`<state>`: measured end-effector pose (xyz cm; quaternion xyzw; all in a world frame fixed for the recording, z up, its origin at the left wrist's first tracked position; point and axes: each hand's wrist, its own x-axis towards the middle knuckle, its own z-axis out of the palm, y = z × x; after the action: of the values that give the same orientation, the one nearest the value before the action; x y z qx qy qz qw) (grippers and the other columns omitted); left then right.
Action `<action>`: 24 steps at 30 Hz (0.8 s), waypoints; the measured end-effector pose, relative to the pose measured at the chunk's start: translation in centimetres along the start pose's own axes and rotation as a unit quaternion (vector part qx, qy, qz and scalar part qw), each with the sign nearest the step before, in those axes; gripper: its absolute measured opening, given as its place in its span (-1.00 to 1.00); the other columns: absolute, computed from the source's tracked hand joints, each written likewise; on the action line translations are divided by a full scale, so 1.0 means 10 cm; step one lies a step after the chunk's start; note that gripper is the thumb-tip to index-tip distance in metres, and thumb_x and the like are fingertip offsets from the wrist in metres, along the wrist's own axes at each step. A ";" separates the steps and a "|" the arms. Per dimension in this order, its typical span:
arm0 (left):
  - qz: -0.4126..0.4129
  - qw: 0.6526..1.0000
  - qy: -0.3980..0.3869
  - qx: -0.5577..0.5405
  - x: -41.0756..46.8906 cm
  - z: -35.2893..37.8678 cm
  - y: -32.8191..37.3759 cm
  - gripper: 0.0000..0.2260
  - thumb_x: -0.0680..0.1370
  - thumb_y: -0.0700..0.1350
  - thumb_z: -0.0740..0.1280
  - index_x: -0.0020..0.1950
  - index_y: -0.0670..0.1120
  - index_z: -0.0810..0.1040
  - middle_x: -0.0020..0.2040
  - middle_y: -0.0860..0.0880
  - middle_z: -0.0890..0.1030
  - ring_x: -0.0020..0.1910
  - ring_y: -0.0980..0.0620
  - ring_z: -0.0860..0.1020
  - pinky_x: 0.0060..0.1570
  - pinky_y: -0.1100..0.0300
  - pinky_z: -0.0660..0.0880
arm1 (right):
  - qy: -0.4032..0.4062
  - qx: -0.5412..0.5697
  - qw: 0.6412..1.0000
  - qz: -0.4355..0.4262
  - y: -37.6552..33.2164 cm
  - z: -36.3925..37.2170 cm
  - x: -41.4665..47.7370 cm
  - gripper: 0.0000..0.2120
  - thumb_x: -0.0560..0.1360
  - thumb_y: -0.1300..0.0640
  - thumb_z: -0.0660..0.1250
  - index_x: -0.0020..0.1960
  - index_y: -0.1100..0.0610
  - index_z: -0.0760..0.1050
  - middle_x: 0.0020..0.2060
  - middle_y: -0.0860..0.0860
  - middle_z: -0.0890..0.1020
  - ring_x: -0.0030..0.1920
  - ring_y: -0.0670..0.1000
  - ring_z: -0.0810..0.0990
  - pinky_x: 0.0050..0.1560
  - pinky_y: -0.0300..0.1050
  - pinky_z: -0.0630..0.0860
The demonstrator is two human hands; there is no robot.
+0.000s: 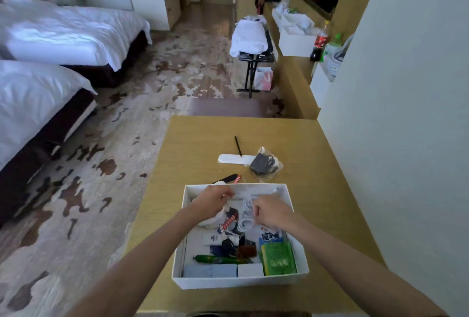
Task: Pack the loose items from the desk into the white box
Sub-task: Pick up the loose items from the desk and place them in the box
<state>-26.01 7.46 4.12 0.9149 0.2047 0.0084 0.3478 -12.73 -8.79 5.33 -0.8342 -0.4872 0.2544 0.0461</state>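
The white box (239, 281) sits on the wooden desk (304, 164) near its front edge, holding several small items: a green sausage (218, 258), green packets (279, 260) and a black key fob (228, 245). Both hands hover over the box's far half. My right hand (271, 211) is closed on a coiled white cable (246, 215). My left hand (215, 200) pinches the same cable's other end. On the desk beyond the box lie a black pen (238, 146), a white flat strip (236, 159), a bagged dark charger (265, 164) and a black nail file (225, 178).
A padded stool (225, 108) stands at the desk's far edge. The wall runs along the right side. Two beds are at the left over patterned carpet. A luggage rack with white towels (250, 37) and a shelf with boxes and bottles stand further back.
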 end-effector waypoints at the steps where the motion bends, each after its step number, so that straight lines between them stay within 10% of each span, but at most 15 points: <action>1: -0.003 1.000 0.004 0.003 -0.04 -0.02 0.00 -0.76 0.56 -0.25 0.20 0.16 -0.10 0.57 0.12 -0.06 0.64 0.12 0.00 0.57 0.17 0.16 0.47 | 0.004 -0.026 1.000 0.002 0.01 0.00 0.02 -0.90 0.42 0.18 0.40 -0.23 0.17 0.52 -0.26 0.05 0.63 -0.17 0.06 0.61 -0.11 -0.03 0.53; 5: -0.028 0.999 0.032 0.009 -0.16 -0.08 0.03 -0.79 0.56 -0.23 0.22 0.12 -0.11 0.59 0.10 -0.07 0.65 0.09 0.01 0.58 0.08 0.25 0.46 | 0.022 -0.134 0.990 -0.041 0.05 -0.09 0.01 -0.69 0.42 0.05 0.39 -0.36 0.01 0.28 -0.40 -0.06 0.43 -0.27 0.03 0.45 -0.14 -0.06 0.40; 12: -0.046 0.994 0.038 0.088 -0.21 -0.08 0.19 -0.78 0.59 -0.15 0.19 0.13 -0.08 0.58 0.13 -0.06 0.64 0.09 -0.03 0.58 0.13 0.05 0.50 | 0.062 -0.229 0.966 -0.104 0.16 0.01 -0.09 -0.94 0.43 0.13 0.36 -0.17 0.12 0.55 -0.13 0.06 0.64 -0.06 0.08 0.58 0.10 0.08 0.48; 19: -0.086 0.986 0.131 0.053 -0.08 -0.23 0.35 -0.80 0.58 -0.14 0.17 0.03 -0.02 0.59 0.02 0.02 0.66 -0.03 0.02 0.58 -0.04 0.07 0.56 | 0.060 0.105 0.984 -0.128 0.30 -0.51 0.05 -0.83 0.50 -0.03 0.37 -0.13 0.05 0.61 -0.26 -0.15 0.63 -0.34 -0.13 0.57 -0.33 -0.23 0.47; 24: -0.120 0.981 0.151 0.029 0.16 -0.37 0.27 -0.79 0.57 -0.13 0.16 0.02 0.04 0.58 -0.02 0.06 0.66 -0.07 0.05 0.57 -0.16 0.16 0.52 | 0.099 0.160 0.974 -0.125 0.30 -0.79 0.37 -0.87 0.52 0.03 0.35 -0.14 0.05 0.62 -0.26 -0.05 0.67 -0.33 -0.04 0.59 -0.25 -0.08 0.52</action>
<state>-24.08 8.58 8.44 0.8817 0.3632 0.0982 0.2847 -5.21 -5.92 9.86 -0.7693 -0.5339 0.2374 0.2584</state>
